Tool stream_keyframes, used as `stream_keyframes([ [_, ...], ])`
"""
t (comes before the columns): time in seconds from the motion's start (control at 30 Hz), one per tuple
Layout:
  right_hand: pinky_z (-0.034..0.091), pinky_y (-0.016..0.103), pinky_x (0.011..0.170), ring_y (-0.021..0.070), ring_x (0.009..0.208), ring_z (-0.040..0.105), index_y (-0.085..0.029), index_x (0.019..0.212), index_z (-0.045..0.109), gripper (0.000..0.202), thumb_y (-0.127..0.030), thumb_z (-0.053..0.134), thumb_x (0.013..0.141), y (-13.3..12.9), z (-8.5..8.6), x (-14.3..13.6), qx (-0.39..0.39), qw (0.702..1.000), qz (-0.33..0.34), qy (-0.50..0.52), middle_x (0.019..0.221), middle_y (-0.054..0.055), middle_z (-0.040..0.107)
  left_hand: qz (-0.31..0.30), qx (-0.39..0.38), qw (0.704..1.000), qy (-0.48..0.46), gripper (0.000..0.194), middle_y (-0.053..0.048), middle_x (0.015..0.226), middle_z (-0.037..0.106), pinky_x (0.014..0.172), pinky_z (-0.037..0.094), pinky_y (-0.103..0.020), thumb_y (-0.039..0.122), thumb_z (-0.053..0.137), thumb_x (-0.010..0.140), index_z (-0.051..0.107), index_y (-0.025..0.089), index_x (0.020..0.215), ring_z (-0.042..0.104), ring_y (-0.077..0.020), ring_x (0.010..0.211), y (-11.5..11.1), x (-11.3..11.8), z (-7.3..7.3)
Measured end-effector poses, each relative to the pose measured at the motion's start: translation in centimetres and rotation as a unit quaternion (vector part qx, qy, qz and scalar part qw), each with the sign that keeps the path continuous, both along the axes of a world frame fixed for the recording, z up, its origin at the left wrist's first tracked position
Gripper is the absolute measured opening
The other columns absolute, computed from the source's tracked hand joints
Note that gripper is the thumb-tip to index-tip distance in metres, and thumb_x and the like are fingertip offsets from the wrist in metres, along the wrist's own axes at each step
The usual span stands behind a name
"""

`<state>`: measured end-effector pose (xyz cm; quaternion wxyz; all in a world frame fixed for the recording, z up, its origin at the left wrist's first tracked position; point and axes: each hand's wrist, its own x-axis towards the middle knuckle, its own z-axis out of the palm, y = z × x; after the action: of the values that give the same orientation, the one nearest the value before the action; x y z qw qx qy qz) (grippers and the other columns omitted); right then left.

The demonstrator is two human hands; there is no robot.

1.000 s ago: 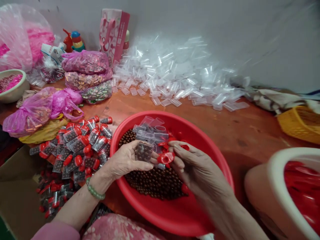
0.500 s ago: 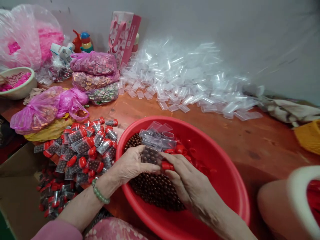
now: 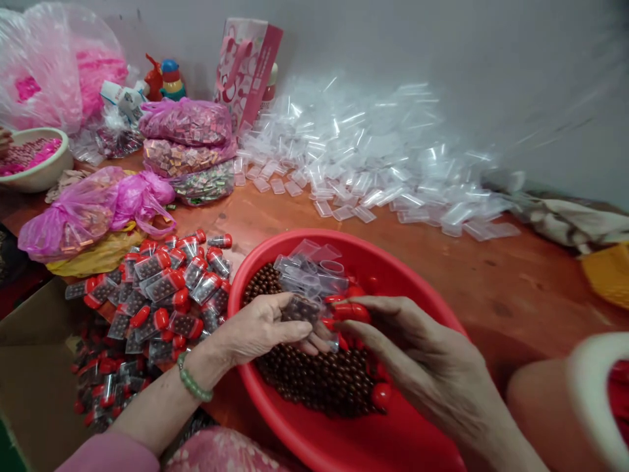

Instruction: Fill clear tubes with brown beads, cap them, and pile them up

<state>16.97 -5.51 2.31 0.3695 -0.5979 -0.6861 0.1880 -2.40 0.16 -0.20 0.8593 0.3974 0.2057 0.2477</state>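
Observation:
Over the red basin (image 3: 417, 265), my left hand (image 3: 260, 328) is closed on a small clear plastic case (image 3: 301, 308) filled with dark brown balls. My right hand (image 3: 422, 347) pinches a red cap (image 3: 352, 312) between thumb and fingertips, just right of the case. Brown balls (image 3: 319, 380) lie heaped in the basin below both hands. Clear open-ended cases (image 3: 314, 269) lie beyond my left hand, on the far side of the basin. More red caps lie around my right hand, partly hidden by it.
Left of the basin, filled red-capped cases (image 3: 167, 285) are piled, spilling towards a cardboard box (image 3: 39, 373). Clear cases (image 3: 373, 157) are heaped along the wall. Pink bags (image 3: 187, 124) stand at the back left. A white-rimmed container (image 3: 584, 373) is at right.
My right hand has moved right, away from the case, and now has a red cap at its fingertips. My left hand still holds the filled case, now tilted flatter.

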Motion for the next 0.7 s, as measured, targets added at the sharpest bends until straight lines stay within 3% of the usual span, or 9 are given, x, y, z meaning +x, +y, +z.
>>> stream_keyframes([
  [0.1, 0.056, 0.028, 0.073, 0.0168, 0.077, 0.069, -0.023, 0.101, 0.066, 0.022, -0.037, 0.062, 0.085, 0.7, 0.6, -0.2, -0.012, 0.998, 0.008, 0.059, 0.091, 0.004, 0.073, -0.021, 0.054, 0.998, 0.035, 0.038, -0.006, 0.083, 0.064, 0.072, 0.049, -0.024, 0.043, 0.068, 0.079, 0.058, 0.011, 0.097, 0.062, -0.0114, 0.074, -0.1, -0.1, 0.0],
  [0.23, 0.056, 0.030, 0.078, 0.0182, 0.083, 0.069, -0.023, 0.102, 0.069, 0.022, -0.035, 0.063, 0.084, 1.3, 1.1, -0.8, -0.014, 0.998, 0.024, 0.055, 0.095, 0.004, 0.074, -0.014, 0.106, 0.991, 0.083, 0.030, -0.003, 0.079, 0.059, 0.065, 0.046, -0.022, 0.041, 0.061, 0.084, 0.055, 0.013, 0.089, 0.056, -0.0086, 0.067, -0.3, -0.2, 0.3],
  [0.4, 0.054, 0.024, 0.065, 0.0151, 0.070, 0.067, -0.021, 0.093, 0.068, 0.016, -0.033, 0.064, 0.083, 1.5, 0.9, -1.2, -0.006, 0.998, 0.032, 0.044, 0.080, 0.002, 0.072, -0.024, 0.123, 0.987, 0.103, 0.023, 0.001, 0.073, 0.054, 0.059, 0.042, -0.020, 0.036, 0.058, 0.086, 0.052, 0.014, 0.084, 0.049, -0.0064, 0.060, -0.1, -0.2, 0.8],
  [0.53, 0.054, 0.027, 0.066, 0.0161, 0.069, 0.067, -0.021, 0.091, 0.069, 0.016, -0.034, 0.063, 0.084, 1.6, 0.8, -1.0, -0.001, 0.999, 0.038, 0.026, 0.080, 0.004, 0.073, -0.021, 0.122, 0.987, 0.100, 0.024, 0.000, 0.073, 0.054, 0.058, 0.042, -0.021, 0.037, 0.058, 0.086, 0.051, 0.015, 0.083, 0.049, -0.0067, 0.060, 0.1, -0.3, 0.9],
  [0.7, 0.053, 0.025, 0.062, 0.0146, 0.067, 0.065, -0.021, 0.090, 0.069, 0.012, -0.030, 0.061, 0.086, 2.1, 1.4, -1.1, -0.012, 0.994, 0.103, 0.023, 0.077, 0.002, 0.071, -0.032, 0.120, 0.987, 0.098, 0.023, 0.000, 0.074, 0.053, 0.059, 0.042, -0.021, 0.037, 0.057, 0.086, 0.050, 0.015, 0.085, 0.049, -0.0070, 0.061, 0.0, -0.2, 0.7],
])
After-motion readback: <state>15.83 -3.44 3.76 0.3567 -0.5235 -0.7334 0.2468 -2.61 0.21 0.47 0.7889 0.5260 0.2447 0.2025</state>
